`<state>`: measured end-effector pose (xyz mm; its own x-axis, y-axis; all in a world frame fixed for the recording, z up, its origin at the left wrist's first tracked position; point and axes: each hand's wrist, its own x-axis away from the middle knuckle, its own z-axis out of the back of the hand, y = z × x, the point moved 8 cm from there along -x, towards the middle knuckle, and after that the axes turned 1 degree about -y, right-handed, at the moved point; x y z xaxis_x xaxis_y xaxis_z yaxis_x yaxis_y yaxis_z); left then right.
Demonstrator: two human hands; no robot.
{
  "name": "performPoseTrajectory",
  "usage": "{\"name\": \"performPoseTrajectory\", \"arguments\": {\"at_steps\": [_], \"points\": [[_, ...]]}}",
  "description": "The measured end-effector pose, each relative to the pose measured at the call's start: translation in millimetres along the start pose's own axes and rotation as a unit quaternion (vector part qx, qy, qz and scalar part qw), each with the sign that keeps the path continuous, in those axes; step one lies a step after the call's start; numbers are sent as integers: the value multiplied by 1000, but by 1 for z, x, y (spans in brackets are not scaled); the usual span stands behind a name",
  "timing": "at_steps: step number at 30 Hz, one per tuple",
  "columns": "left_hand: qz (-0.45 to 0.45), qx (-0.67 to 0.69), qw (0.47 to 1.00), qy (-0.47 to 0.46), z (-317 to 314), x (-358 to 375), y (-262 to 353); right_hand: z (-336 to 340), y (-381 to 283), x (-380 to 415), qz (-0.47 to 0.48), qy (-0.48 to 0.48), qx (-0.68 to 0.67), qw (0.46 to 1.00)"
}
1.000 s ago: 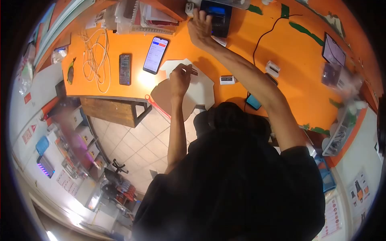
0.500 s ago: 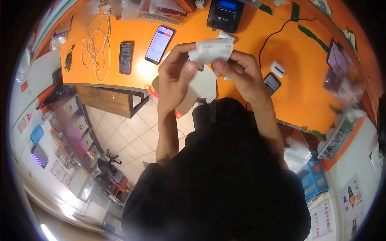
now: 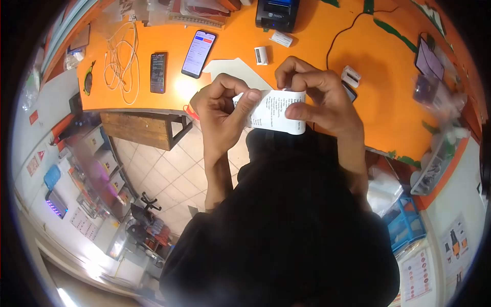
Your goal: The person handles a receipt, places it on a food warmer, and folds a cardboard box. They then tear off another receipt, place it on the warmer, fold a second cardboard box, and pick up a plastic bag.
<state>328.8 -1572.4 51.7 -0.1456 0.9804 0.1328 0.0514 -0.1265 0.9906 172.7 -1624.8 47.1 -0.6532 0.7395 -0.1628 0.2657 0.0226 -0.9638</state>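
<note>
A white printed receipt (image 3: 273, 113) is stretched between my two hands near the table's front edge, its text turned sideways. My left hand (image 3: 225, 110) pinches its left end, thumb on top. At the right end my right hand (image 3: 322, 97) grips it between thumb and fingers. Beyond the hands, two small rolled paper slips, one a curled slip (image 3: 261, 55) and the other a folded slip (image 3: 281, 38), lie on the orange table. Behind my left hand is a sheet of pale paper (image 3: 238, 71), partly covered.
A lit phone (image 3: 198, 53) and a dark phone (image 3: 158, 72) lie at the left, beside a coiled white cable (image 3: 134, 66). A black receipt printer (image 3: 276, 15) stands at the back. Right of my hands are a white roll-like item (image 3: 351, 76) and a black cord (image 3: 335, 38).
Both hands have come down toward me with the receipt. It was curled and now lies flatter, its printed face turned up. The small slips behind it are now uncovered.
</note>
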Motion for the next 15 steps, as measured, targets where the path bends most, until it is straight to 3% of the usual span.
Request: {"name": "performPoseTrajectory", "arguments": {"at_steps": [1, 3, 4, 8, 13, 15], "points": [[5, -44, 999, -1, 0, 3, -2, 7, -1, 1, -1, 6, 1, 1000], [-3, -39, 999, 37, -1, 7, 4, 2, 10, 9, -128, -83, -175, 973], [-11, -35, 996, 81, 3, 10, 8, 11, 12, 14, -148, -23, -179, 972], [-63, -89, 987, 119, 24, 19, 7, 32, 12, 19, -140, 42, -185, 972], [-67, -29, 989, 126, 34, 32, 3, 41, -1, 13, -87, -53, -102, 990], [-75, -26, 988, 136, 36, 35, 6, 45, -9, 17, -70, -15, -44, 996]]}}
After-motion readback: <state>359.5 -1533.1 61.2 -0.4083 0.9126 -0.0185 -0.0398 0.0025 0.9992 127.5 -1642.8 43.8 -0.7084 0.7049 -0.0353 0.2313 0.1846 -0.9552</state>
